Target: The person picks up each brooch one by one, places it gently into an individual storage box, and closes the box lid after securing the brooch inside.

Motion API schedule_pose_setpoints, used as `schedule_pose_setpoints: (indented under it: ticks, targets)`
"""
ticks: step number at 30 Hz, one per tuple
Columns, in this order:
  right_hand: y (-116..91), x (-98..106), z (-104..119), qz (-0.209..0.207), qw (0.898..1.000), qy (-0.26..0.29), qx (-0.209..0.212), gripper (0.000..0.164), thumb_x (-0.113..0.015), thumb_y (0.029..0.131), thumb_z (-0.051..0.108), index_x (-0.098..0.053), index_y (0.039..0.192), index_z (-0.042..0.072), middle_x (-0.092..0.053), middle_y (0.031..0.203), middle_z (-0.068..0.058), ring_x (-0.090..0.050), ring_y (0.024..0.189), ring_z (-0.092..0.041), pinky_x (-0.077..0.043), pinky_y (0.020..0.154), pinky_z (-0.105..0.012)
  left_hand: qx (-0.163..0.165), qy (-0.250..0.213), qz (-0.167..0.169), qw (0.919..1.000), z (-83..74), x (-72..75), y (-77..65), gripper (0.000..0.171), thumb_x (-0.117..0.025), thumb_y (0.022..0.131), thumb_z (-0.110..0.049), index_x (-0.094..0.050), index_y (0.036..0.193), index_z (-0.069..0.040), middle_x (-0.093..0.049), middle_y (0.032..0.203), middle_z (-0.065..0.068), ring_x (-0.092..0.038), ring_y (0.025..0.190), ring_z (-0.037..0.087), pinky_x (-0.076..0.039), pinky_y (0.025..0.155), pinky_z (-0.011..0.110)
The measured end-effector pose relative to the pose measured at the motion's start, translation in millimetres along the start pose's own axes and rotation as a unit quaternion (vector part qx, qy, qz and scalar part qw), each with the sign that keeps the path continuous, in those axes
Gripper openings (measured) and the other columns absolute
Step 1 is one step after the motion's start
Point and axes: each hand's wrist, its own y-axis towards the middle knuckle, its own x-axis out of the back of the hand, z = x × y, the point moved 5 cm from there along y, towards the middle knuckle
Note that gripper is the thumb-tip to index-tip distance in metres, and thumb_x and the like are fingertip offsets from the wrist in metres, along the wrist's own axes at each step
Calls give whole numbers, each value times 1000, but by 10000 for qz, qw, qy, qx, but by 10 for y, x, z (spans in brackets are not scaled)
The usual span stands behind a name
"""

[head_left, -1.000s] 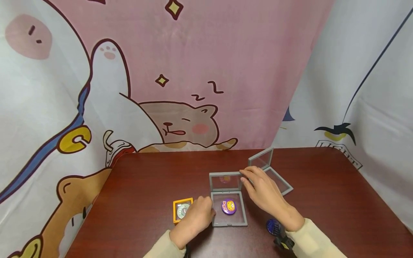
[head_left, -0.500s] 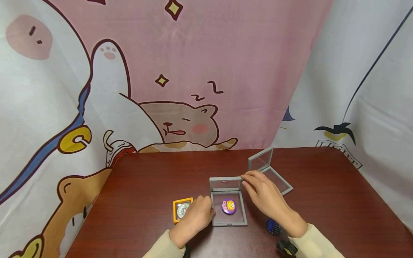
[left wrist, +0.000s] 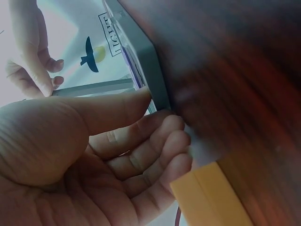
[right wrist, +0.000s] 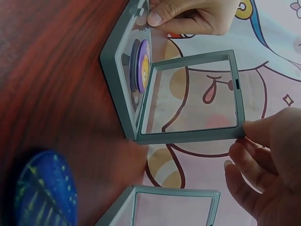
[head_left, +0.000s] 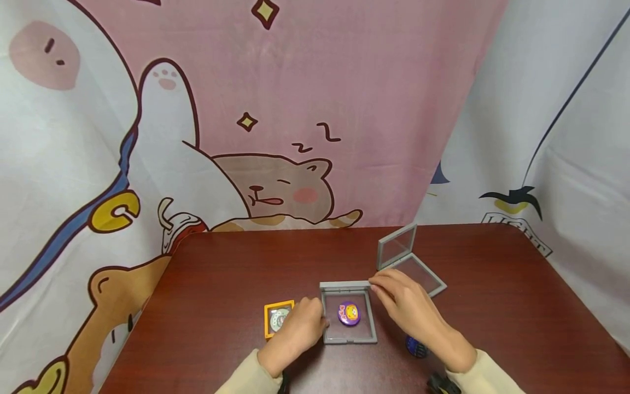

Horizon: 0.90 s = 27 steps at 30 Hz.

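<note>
A hinged grey display frame (head_left: pixel 350 343) lies open on the table, a round purple button badge (head_left: pixel 349 313) with a yellow cartoon face on its clear film. My left hand (head_left: pixel 305 323) holds the frame's left edge; in the left wrist view the thumb (left wrist: pixel 124 110) lies on the rim and the other fingers curl below. My right hand (head_left: pixel 410 303) pinches the outer corner of the raised lid (right wrist: pixel 193 137) between thumb and finger. Seen from the head, the lid shows almost edge-on. In the right wrist view the badge (right wrist: pixel 144 67) sits on the film.
Behind my right hand, a second grey frame (head_left: pixel 433 276) stands open. A small yellow frame (head_left: pixel 267 323) with a pale round piece lies left, partly behind my left hand. A dark blue badge (head_left: pixel 415 347) lies beneath my right forearm. A patterned curtain (head_left: pixel 374 109) hangs behind the table.
The lid's top edge has come down and towards me, my right hand moving with it. My left hand has stayed at the frame's left edge. The badge has not moved.
</note>
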Motion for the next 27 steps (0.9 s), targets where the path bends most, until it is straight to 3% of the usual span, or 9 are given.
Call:
schedule_pose_setpoints:
  ticks: [7,14,18,24,27]
  targets:
    - [-75,14,48,56,9998,4,181,21,-86,84,3,-77,103,6,-70,101,3,-65,90,-9,-55,72,-29,-45,29,-47,10000,1,-7,0,40,-85,83,-6,-57,55,-13,-59,57,1,-47,52,8,-43,48,30]
    - [-152,24,79,282,9993,-136,196,25,-84,87,7,-77,110,4,-70,106,3,-66,95,-11,-58,77,-34,-61,6,-4,10000,15,4,1,42,-86,83,-7,-57,53,-14,-61,57,2,-49,53,9,-44,50,30]
    - [-221,12,96,349,9988,-158,305,28,-85,86,7,-76,112,6,-71,105,4,-66,95,-10,-57,77,-33,-92,-118,83,9999,26,3,4,37,-86,84,-8,-63,55,-14,-60,56,-2,-46,53,7,-43,51,28]
    - [-305,-20,114,383,9983,-162,409,29,-85,84,8,-76,112,8,-71,102,6,-66,94,-8,-57,75,-31,114,-532,340,9979,64,2,-19,30,-83,88,-7,-68,62,-10,-56,57,-6,-41,56,6,-42,52,27]
    - [-342,-31,118,424,9982,-181,396,28,-85,85,10,-76,111,9,-71,102,7,-66,93,-7,-57,75,-30,73,-479,194,9986,62,41,-46,29,-84,87,-6,-67,63,-11,-57,60,-6,-41,57,6,-42,52,27]
